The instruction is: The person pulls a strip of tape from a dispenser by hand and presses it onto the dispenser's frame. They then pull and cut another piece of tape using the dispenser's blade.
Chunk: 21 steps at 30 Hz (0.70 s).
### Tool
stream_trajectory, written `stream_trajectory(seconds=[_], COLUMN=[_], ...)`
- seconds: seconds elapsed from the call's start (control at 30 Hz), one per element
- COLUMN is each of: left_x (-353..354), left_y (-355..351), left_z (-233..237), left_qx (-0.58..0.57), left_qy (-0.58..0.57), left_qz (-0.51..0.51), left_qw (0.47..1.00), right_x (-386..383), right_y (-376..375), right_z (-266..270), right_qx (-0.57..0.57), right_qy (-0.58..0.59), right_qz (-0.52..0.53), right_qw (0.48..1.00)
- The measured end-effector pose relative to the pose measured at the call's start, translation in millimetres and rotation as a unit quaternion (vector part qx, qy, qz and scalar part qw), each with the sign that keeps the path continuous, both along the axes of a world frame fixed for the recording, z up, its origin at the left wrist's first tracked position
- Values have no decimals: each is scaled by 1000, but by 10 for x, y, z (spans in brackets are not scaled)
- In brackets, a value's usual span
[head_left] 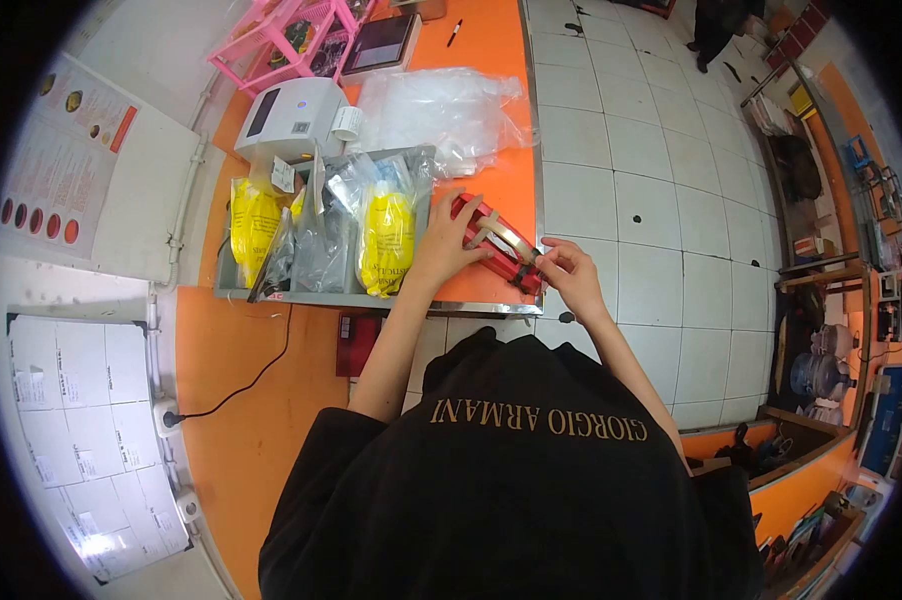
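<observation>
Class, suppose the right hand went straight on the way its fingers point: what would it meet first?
Probably the red tape dispenser, just ahead of the right hand; depth is unclear, so they may already touch.

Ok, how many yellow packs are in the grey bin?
2 clearly visible: one yellow pack toward the left of the grey bin, the other pack toward its right, by the left hand. The plastic bags around them could hide more.

"GIORGIO ARMANI" reads upside down in gold letters on the black shirt (511,490); other print is illegible.
</observation>
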<state>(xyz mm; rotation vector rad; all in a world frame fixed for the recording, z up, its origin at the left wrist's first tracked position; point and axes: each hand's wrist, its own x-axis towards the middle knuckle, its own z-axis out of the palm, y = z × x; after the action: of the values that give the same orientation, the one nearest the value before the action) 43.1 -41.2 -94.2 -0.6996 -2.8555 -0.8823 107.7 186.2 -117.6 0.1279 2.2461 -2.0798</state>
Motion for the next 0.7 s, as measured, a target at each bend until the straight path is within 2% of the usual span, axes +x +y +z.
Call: stream_trajectory(seconds=[0.13, 0.23, 0.3, 0.7], left_x=[-24, -27, -40, -30], left_y=[-13, -35, -38, -31], left_z=[-25, -43, -56, -37], left_qx=[-5, -7, -7, -23], left_qy=[-2, -9, -8, -3], left_qz=[-5, -6, -10, -5], left_qw=[1000, 1000, 1000, 1000], right_x=[89, 123, 150, 208], right_y=[19, 41, 54, 123], right_z=[40, 6, 31, 1], right_qx=[-28, -38, -100, -134], right_qy=[-5, 47, 14, 16], right_qz=[4, 10, 7, 29], right_qw=[1000, 998, 995, 990])
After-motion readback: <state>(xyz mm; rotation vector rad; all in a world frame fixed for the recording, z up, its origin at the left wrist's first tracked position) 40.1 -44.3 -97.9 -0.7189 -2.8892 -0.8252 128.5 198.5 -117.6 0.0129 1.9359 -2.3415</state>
